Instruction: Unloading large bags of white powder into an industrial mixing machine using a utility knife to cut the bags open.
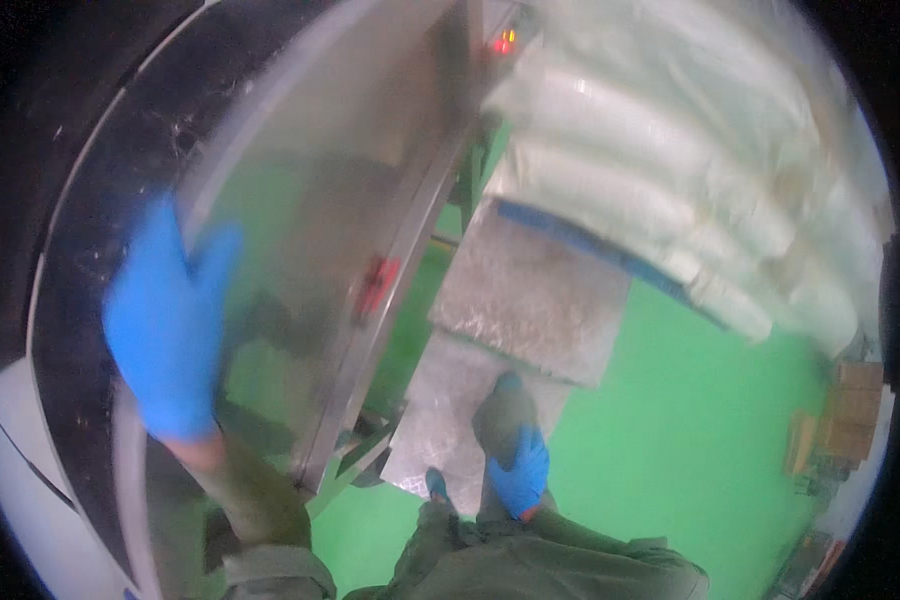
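Observation:
My left hand (170,320) wears a blue glove and is raised at the left, above the border between a black surface and a steel one. It is blurred, with the thumb apart from the fingers and nothing held. My right hand (520,475), also in a blue glove, lies against my leg (503,425) near the knee, fingers stretched along it. That leg is bent, with its foot on a metal step. Beside the left hand is the black surface (95,240), which looks like a belt. The shiny steel surface (310,220) reflects the green floor.
A red fitting (378,285) sits by the steel edge. Metal-plate steps (535,290) rise ahead of me. At the upper right, pale stacked sacks (660,150) rest over a blue pallet (570,232). Cardboard boxes (855,410) stand far right on the green floor (680,430).

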A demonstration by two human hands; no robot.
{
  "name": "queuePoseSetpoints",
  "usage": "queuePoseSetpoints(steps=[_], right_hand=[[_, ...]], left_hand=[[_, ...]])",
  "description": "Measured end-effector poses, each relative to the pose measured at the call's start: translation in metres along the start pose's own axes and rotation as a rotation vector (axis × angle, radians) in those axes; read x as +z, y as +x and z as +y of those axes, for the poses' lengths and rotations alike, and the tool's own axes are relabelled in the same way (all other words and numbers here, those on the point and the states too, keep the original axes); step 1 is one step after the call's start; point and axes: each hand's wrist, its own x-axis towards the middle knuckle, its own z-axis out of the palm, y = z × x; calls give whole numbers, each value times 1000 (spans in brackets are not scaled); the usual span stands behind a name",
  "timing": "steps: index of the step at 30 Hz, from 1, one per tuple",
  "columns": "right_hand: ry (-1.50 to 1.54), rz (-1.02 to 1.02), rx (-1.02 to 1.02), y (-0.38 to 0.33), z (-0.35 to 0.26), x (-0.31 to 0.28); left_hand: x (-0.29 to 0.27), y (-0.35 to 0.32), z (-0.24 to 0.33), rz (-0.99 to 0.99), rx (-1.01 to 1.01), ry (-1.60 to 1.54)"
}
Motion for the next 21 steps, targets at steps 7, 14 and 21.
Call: queuePoseSetpoints(steps=[7,14,21], right_hand=[[-117,-618,268,59,-1,-107],[363,-298,181,133,-114,-301],[346,558,-265,284,-177,-529]], left_hand=[[-65,20,3,-141,-128,-61],[-54,18,-13,-209,-150,-62],[-34,43,-12,-324,-218,-19]])
